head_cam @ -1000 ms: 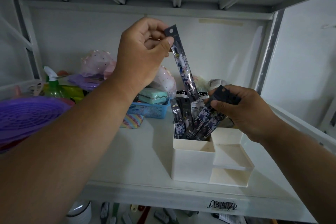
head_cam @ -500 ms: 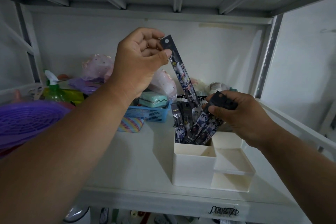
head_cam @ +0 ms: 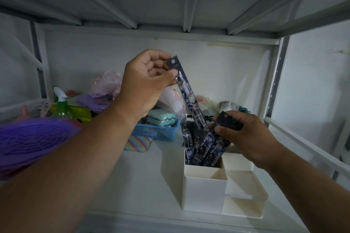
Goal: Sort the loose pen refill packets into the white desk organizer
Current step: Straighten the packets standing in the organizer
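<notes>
White plastic walls mark your target: the white desk organizer (head_cam: 205,193) sits near the front edge of the shelf (head_cam: 151,176), and its tall rear-left compartment already bristles with dark pen refill packets.

Your left hand (head_cam: 145,85) is raised above and to the left of the organizer, thumb and curled fingers pinching the top end of a single refill packet (head_cam: 186,92). The packet hangs on a slant, its lower end pointing down toward the bundle but not yet inside the compartment.

Your right hand (head_cam: 244,138) grips the upper ends of the bundle of packets (head_cam: 208,147), fingers wrapped round them and thumb across the front; the bundle leans to the right, with its feet down in that same compartment.

By the look of it, you are mid-insertion: one packet on its way in while the right hand holds the rest aside. The next move calls for lowering the left hand and steering the packet's tip into the gap to the left of the bundle, then letting go once it stands. Watch that the tip does not catch on the packets already standing there or on the compartment rim.
</notes>
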